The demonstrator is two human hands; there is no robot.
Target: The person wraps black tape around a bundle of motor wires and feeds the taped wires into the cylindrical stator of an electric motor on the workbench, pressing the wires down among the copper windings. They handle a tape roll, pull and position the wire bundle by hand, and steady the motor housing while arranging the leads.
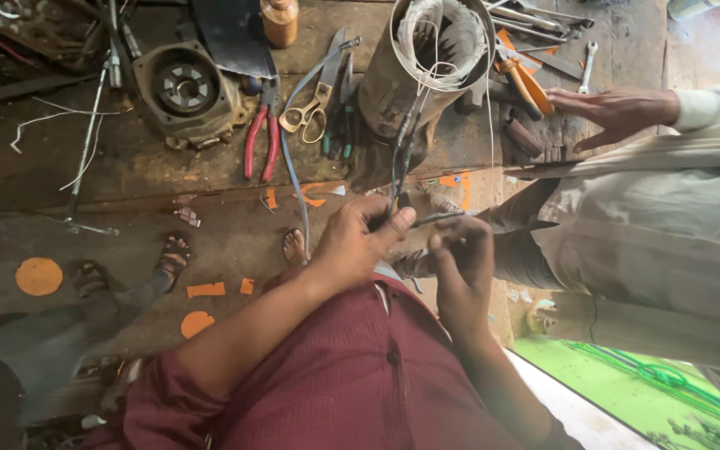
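Head view: dark lead wires [402,158] run from the winding inside the motor stator [427,67] on the bench down to the person's hands, w/ a lighter stray wire looping off the stator rim. Long axis of the leads is near vertical in frame: top end at the stator mouth, free end pointing down toward the person's chest. Stator's cylinder axis tilts, open end facing up and toward the camera.

Left hand [356,242] pinches the lead ends btwn thumb and forefinger. Right hand [458,254] is curled, fingertips pressed together on a short dark stub just beside the left thumb; can't tell if that stub is a sleeve, a wire end or a tool.

Judged step: prepping or joining the lead ends, prob. mid-way. Next move would call for a steady pinch and a fine twist or slide at the tips, w/o tugging the leads against the winding.

Around: scissors [314,112] and red-handled pliers [262,142] left of the stator, a round motor end cover [183,87] further left. A co-worker's hand [614,112] rests spread on the bench edge at right, by orange-handled pliers [527,83].
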